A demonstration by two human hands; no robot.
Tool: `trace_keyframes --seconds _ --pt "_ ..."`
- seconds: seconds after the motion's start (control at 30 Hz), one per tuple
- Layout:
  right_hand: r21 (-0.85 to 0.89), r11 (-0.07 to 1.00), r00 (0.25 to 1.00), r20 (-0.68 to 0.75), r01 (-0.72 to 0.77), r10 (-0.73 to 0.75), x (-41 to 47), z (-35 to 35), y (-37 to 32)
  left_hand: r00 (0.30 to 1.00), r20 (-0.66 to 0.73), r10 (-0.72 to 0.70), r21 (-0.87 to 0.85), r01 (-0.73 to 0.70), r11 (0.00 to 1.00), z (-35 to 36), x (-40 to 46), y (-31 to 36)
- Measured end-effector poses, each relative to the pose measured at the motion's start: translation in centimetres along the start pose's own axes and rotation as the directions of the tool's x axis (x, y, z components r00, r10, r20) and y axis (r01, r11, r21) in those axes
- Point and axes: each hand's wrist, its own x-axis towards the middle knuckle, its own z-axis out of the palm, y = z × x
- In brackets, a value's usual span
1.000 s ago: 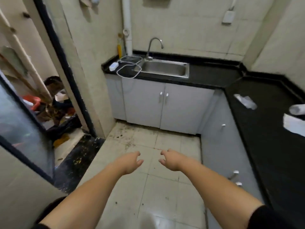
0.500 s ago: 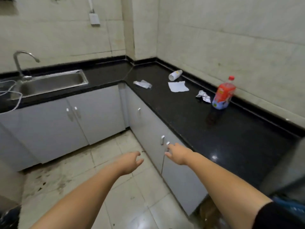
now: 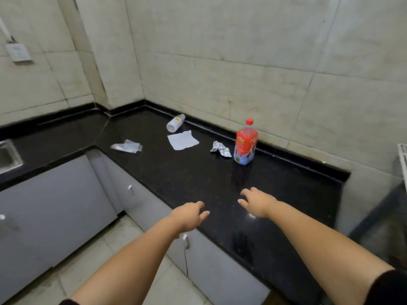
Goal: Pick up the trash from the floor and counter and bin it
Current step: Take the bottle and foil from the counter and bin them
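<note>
Black and shiny, the surface (image 3: 198,179) holds the trash. The red bottle (image 3: 245,142) stands by the wall. Foil (image 3: 221,149) lies just left of it, then paper (image 3: 182,140), a white tub (image 3: 175,123) and a wrapper (image 3: 127,147). Both hands, left (image 3: 187,217) and right (image 3: 256,201), are open and empty, well in front of the bottle. The bottle looks smooth and stiff; hold its middle. The foil looks light; pinch it.

sink (image 3: 8,156) cut off at left, rack (image 3: 403,159) cropped right
</note>
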Motion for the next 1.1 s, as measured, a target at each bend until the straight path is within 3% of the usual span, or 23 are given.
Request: trace_keyframes --seconds 0.3,0.53,0.67,0.83,1.0,1.1 --pt "0.029 0.995 0.962 -0.255 -0.092 0.096 12.6 -8.5 2.5 0.994 0.034 0.106 0.001 -0.106 0.994 -6.6 15.5 -1.0" --pt "0.235 0.929 0.786 -0.497 -0.286 0.368 21.7 -13.9 3.9 0.951 0.069 0.3 0.113 -0.307 0.945 -11.5 30.1 -1.2" --pt "0.29 0.892 0.755 -0.478 -0.346 0.448 26.3 -16.2 3.9 0.922 0.065 0.382 0.162 -0.388 0.907 -12.9 37.1 -0.1" --pt "0.17 0.884 0.761 -0.455 -0.435 0.462 29.4 -15.1 4.8 0.892 0.086 0.443 0.235 -0.45 0.861 -11.8 43.0 2.4" --pt "0.197 0.878 0.721 -0.508 -0.435 0.471 30.2 -14.3 4.9 0.908 0.25 0.337 0.415 -0.415 0.81 -9.9 45.9 3.1" --pt "0.232 0.876 0.716 -0.507 -0.423 0.48 30.3 -14.1 4.8 0.911 0.221 0.348 0.512 -0.412 0.754 -9.2 46.1 2.4"
